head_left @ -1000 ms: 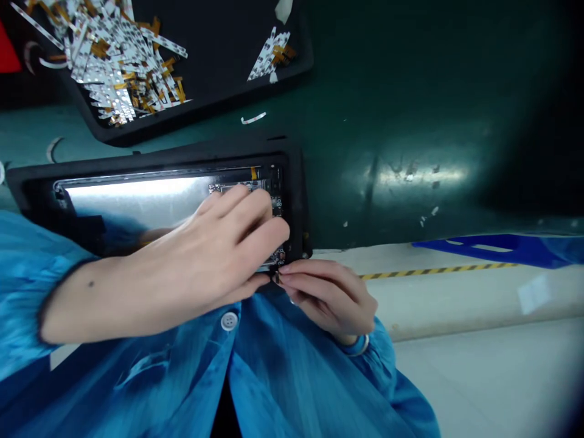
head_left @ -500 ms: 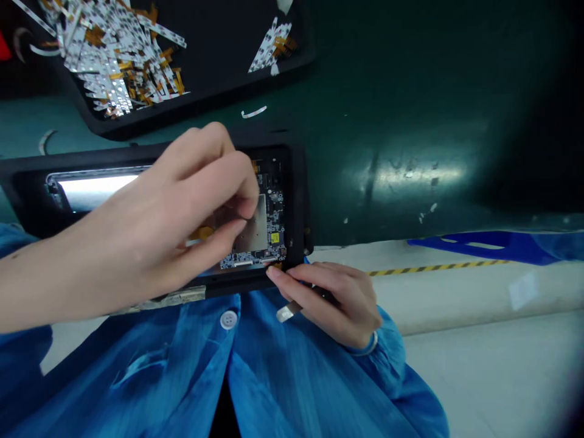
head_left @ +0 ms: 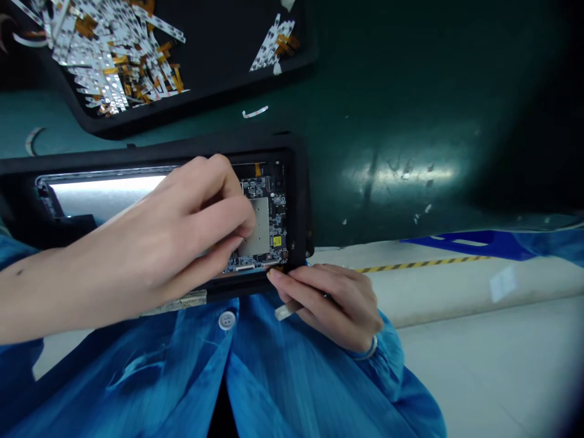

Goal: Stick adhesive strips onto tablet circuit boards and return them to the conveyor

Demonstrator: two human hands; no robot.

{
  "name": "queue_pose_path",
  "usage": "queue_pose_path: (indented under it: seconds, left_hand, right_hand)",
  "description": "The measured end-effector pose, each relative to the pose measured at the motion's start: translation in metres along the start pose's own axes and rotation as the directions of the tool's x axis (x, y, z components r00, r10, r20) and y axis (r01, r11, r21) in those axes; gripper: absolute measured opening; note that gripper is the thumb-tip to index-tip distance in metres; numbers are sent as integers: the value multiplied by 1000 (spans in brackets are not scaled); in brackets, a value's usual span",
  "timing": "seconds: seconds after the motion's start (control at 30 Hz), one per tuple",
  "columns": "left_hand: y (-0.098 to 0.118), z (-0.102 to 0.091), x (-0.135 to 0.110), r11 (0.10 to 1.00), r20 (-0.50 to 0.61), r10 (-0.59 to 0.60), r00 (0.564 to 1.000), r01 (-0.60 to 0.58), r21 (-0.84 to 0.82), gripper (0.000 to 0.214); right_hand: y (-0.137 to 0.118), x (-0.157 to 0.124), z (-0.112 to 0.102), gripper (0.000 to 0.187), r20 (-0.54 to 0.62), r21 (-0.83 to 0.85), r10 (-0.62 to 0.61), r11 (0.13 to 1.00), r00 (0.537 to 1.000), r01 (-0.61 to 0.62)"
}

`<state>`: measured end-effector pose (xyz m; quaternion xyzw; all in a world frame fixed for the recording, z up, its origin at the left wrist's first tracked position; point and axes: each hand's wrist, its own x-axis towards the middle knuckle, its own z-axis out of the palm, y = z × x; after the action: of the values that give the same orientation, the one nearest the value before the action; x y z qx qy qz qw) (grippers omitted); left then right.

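Note:
A device with a bare circuit board (head_left: 276,210) and a metal shield plate (head_left: 261,226) lies in a long black tray (head_left: 298,201). My left hand (head_left: 191,225) reaches over the board from the left. Its thumb and fingers are pinched together by the plate, and whatever they may hold is hidden. At the tray's lower right corner is my right hand (head_left: 333,301), thumb and index fingertips touching the board's lower edge by a bit of orange film. A flat metal tool (head_left: 288,310) with a rounded end is gripped in its curled fingers.
A larger black tray (head_left: 219,88) at the back holds a heap of white strips (head_left: 109,61) with orange tabs, plus a smaller bunch (head_left: 276,45). A loose white strip (head_left: 255,112) lies on the green table (head_left: 392,121). A blue object (head_left: 460,243) is beyond the table edge.
My left hand's fingers have lowered slightly toward me and curled tighter, uncovering more of the board's upper part. My right hand stays nearly in place.

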<state>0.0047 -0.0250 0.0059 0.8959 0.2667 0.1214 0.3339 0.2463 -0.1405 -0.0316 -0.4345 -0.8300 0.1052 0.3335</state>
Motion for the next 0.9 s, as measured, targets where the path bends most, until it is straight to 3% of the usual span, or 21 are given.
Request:
queue_pose_path:
  seconds: [0.13,0.37,0.53,0.63,0.9]
  left_hand:
    - [-2,2,-2,998,31,48,998,-47,-37,16]
    - [-5,6,0,994,42,109,993,-108,-30,16]
    - [-7,7,1,988,56,155,986,-156,12,19]
    - [-9,6,1,987,73,158,985,-159,6,20]
    - [-11,6,-1,987,72,158,985,-159,7,20]
  right_hand:
    - [-1,5,-1,11,-8,-31,-10,999,1000,10]
    - [-6,16,-10,13,119,-75,53,996,992,-44]
    - [-10,22,-11,11,153,-51,166,986,974,-160]
    - [-11,23,-9,6,140,-37,229,973,963,-226]
    - [-16,26,-12,5,195,-80,266,964,944,-255]
